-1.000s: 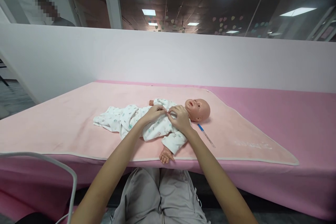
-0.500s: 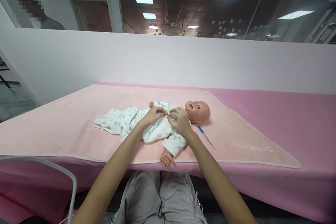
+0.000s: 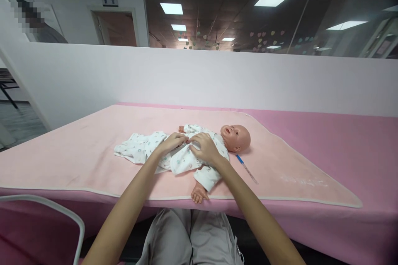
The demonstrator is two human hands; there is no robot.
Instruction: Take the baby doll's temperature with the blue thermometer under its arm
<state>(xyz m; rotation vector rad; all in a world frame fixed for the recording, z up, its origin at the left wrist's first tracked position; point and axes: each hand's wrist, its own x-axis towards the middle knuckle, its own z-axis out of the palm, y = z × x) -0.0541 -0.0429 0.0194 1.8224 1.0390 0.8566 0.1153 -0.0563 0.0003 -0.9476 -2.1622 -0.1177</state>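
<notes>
On doll's romper (image 3: 183, 162), right hand (image 3: 207, 148) (half-curled)

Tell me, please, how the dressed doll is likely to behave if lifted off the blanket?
The doll likely feels light; its head looks like moulded plastic. The romper lies crumpled and loose, so cloth may slip and the limbs may flop.

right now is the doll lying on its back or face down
On its back: the doll lies on the blanket, face up, with left hand and right hand on its clothed chest.
</notes>
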